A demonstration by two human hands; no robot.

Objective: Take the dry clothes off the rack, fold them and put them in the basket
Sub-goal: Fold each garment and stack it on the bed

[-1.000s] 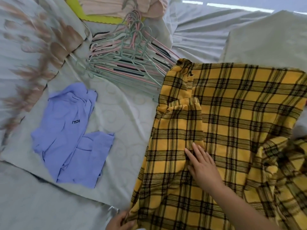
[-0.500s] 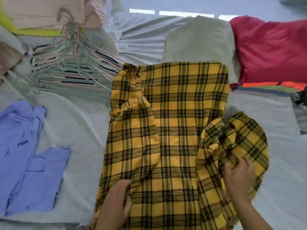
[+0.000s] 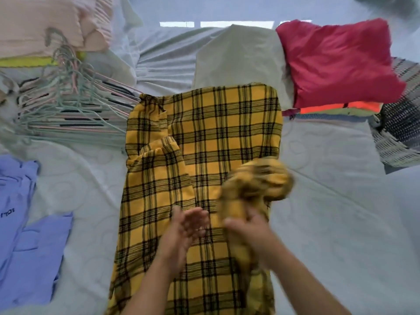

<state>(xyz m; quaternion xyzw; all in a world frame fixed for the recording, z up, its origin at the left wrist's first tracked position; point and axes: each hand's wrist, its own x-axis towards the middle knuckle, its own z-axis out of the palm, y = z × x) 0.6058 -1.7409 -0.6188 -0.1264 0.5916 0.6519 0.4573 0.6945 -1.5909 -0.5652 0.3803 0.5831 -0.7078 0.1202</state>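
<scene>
A yellow and black plaid garment (image 3: 204, 137) lies spread on the pale bed sheet (image 3: 329, 201) in the middle of the view. Its left side is folded inward over the body. My right hand (image 3: 247, 233) grips the bunched right part of the garment, which is lifted off the bed and blurred. My left hand (image 3: 184, 230) hovers just left of it over the plaid cloth, fingers straight and holding nothing. No basket or rack is in view.
A pile of pastel hangers (image 3: 72, 105) lies at the upper left. A lavender shirt (image 3: 25, 235) lies at the left edge. A red cushion (image 3: 336, 64) tops folded clothes at the upper right, beside a mesh fabric (image 3: 400, 133). Pink folded cloth (image 3: 45, 23) sits top left.
My right hand has gathered the garment's right part and lifted it toward the middle. My left hand has come up off the lower left hem to beside the right hand.
</scene>
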